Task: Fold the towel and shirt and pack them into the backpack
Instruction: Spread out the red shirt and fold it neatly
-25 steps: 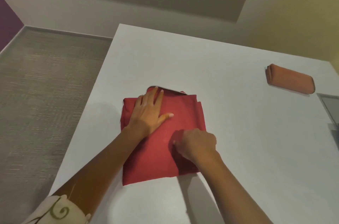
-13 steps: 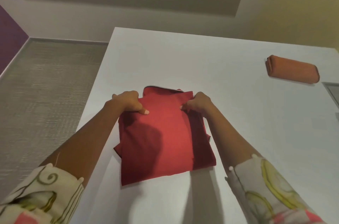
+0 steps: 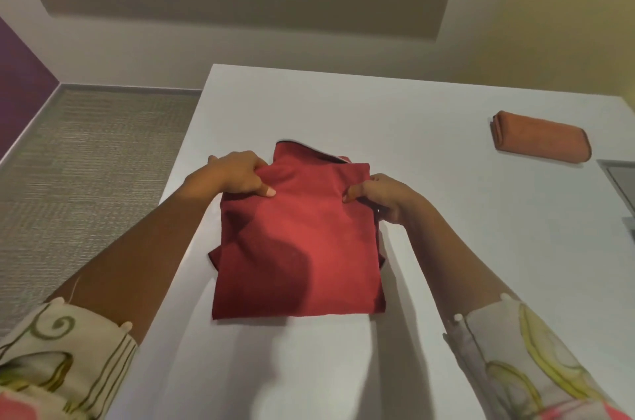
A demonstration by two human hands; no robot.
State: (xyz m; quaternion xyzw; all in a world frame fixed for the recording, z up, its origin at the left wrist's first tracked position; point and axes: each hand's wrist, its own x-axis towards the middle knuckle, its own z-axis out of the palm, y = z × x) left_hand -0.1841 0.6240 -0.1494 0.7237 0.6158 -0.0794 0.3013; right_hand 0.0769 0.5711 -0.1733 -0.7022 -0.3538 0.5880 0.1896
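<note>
Left hand [image 3: 237, 175]: pinches red shirt [image 3: 302, 240] at its 11 o'clock corner.
Shirt: folded to a rough rectangle, mid-table [image 3: 343, 103], layer edges poking out at the sides; fold judged nearly done.
Right hand [image 3: 381, 196]: grips the 1 o'clock corner.
Towel [image 3: 541, 141]: already folded, at shirt's 2 o'clock, well apart.
Backpack: not identifiable.
Packing both is left to do.

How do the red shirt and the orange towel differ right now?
The dark red cloth shirt is gripped at its far corners by the left hand and right hand; the orange folded towel lies untouched. The shirt is a broad flat rectangle toward the left edge of the white table; the towel is a compact thick bundle near its right side. Both are folded and lie on the table.
</note>
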